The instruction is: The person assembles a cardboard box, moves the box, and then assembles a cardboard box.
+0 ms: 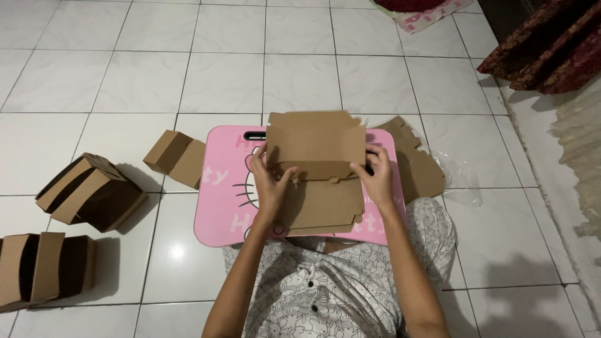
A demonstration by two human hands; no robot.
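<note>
Left hand [270,188]: grips the left edge of the cardboard sheet [316,164], thumb on the fold.
Right hand [375,178]: pinches the right edge likewise.
Sheet: half-folded, above the pink lap tray [219,206].
Technique: press both thumbs evenly along the crease.
Surroundings: folded boxes [87,191] left, flat blanks [416,166] right.

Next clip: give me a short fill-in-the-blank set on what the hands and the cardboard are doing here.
1. Both hands, left hand and right hand, grip a flat brown ____ box blank.
2. The blank lies over a ____ lap desk.
3. A folded small brown box sits at the desk's ____ edge.
4. The floor is white ____.

Missing words: cardboard; pink; left; tile
</note>
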